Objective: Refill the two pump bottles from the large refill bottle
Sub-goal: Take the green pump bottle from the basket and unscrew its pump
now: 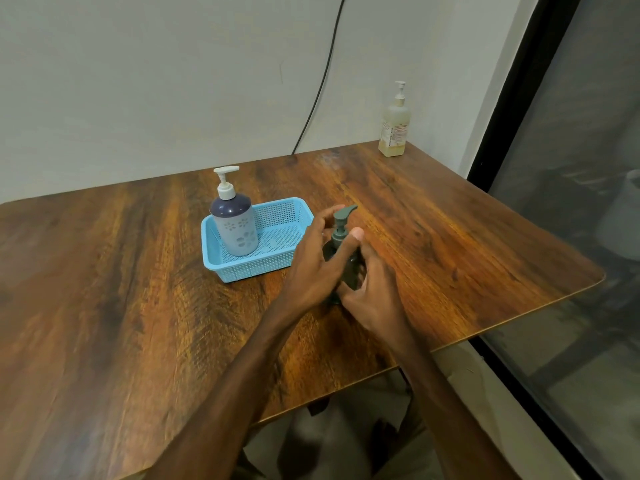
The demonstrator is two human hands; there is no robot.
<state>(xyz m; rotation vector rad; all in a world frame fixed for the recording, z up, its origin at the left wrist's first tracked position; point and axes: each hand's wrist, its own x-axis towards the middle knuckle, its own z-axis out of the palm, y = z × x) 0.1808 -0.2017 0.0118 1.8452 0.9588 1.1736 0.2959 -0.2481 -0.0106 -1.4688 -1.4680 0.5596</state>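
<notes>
Plain indoor room, home or office: a wood-grain table [104,306] against a bare white wall [138,81], a black cable [325,74], a dark-framed glass pane [571,133].

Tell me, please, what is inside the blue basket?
A flower-patterned pump bottle stands upright at the left end of the blue basket. The left hand covers its near right corner, so anything there is hidden.

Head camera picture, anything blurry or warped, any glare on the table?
In the head view, the left hand is motion-blurred around the dark pump bottle; the wide lens bows the table edges; a pale sheen lies on the tabletop near the wall.
</notes>
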